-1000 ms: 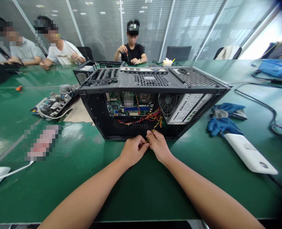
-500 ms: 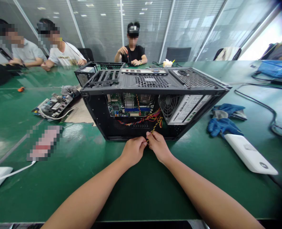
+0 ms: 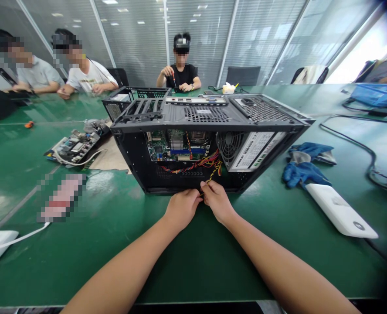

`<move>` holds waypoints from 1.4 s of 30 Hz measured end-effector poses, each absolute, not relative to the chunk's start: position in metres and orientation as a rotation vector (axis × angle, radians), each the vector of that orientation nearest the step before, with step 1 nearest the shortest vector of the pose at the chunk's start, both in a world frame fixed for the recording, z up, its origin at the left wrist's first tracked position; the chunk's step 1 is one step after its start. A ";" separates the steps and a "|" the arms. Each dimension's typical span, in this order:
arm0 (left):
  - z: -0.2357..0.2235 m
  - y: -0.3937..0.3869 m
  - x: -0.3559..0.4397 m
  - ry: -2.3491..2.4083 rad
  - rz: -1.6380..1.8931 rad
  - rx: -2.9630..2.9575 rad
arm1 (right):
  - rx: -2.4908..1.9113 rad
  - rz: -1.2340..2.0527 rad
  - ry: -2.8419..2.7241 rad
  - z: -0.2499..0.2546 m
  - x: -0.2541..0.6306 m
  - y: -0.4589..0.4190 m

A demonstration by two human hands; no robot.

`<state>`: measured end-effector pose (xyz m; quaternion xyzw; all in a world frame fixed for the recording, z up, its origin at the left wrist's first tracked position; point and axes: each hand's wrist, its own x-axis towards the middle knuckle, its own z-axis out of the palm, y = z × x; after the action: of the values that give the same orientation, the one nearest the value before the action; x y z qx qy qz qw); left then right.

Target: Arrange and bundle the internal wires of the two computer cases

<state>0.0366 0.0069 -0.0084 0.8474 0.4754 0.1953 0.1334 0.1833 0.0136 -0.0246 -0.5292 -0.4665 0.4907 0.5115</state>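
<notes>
Currently, the twisted cable [image 3: 212,173] runs out of the uncovered case [image 3: 203,128], pinched in the closed fingers of left hand [image 3: 182,209] and right hand [image 3: 219,203]; inside, the board [image 3: 159,151] looks mounted, other wires [image 3: 196,164] loose, so work seemingly remains.

The left forearm [image 3: 128,261] slants far and right, the right forearm [image 3: 275,257] far and left; left hand [image 3: 182,209] and right hand [image 3: 218,202] sit close together, each curled into a pinch.

Glass wall [image 3: 206,48] (pale-framed) beyond green table [image 3: 193,266]
</notes>
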 end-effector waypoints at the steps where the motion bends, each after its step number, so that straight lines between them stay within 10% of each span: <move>1: -0.008 0.007 0.037 1.398 0.513 2.521 | -1.274 1.191 -1.109 -0.025 0.183 0.014; 42: -0.010 0.006 0.037 1.439 0.754 2.456 | -1.255 1.150 -1.128 -0.033 0.184 0.017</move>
<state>0.0366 0.0060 -0.0101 0.8300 0.4862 0.2549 0.0982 0.1836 0.0168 -0.0332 -0.5240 -0.4708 0.4801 0.5227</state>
